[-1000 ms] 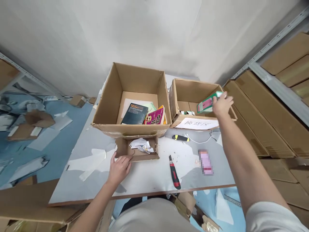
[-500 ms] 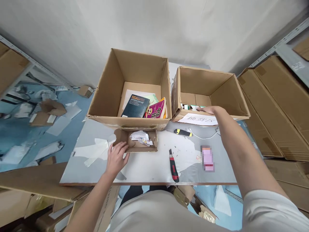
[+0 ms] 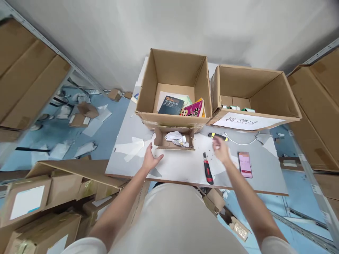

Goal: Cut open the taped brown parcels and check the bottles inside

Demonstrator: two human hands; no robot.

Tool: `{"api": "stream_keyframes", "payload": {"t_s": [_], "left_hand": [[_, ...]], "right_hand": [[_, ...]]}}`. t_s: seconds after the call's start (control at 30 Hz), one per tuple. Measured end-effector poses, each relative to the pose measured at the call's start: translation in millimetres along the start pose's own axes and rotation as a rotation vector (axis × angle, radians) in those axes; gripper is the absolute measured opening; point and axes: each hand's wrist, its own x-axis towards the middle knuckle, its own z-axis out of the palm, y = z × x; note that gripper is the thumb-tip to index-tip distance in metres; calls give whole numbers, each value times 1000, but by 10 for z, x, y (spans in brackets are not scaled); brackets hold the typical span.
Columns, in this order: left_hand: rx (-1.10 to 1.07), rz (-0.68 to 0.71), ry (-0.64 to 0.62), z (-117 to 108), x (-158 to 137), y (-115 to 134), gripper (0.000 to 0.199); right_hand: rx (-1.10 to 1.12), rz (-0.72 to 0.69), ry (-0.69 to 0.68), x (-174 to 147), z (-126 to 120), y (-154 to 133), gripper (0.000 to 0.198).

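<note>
My left hand (image 3: 152,159) is open beside the front left corner of a small cardboard box (image 3: 174,145), with thumb and fingers spread. Crumpled white paper (image 3: 178,138) lies inside that box. Over the table, right of the small box, is my right hand (image 3: 221,151), slightly blurred, its fingers loosely bent and nothing visible in them. Just beyond its fingertips lies a yellow and black box cutter (image 3: 217,136). A red and black box cutter (image 3: 208,169) with its blade out rests between my hands, closer to the front edge.
A large cardboard box (image 3: 173,119) with several books (image 3: 171,105) stands behind the small box. Right of it, another open box (image 3: 287,114) bears a handwritten paper label (image 3: 246,121) and holds small cartons (image 3: 234,108). A phone (image 3: 245,165) and a white cable (image 3: 243,142) lie at right.
My right hand has come out of the labelled box and back over the table. My left hand has let go of the small box's edge. The view has shifted left.
</note>
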Motion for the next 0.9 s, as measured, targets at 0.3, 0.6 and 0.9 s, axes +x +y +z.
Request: {"api": "stream_keyframes", "payload": {"t_s": [0.3,0.6,0.9], "left_hand": [[-246,-29,-181,198,116,-193,58],[-327,109,-268,-77,-504,-294,59],[-309,-221,-580,145,-572,-574,73]], "right_hand": [[479,501,-204,-597,1223,-695,56],[517,632,-87,-1635,972,-1014,71],[755,1075,-132,-1892,1040,-1044,64]]}}
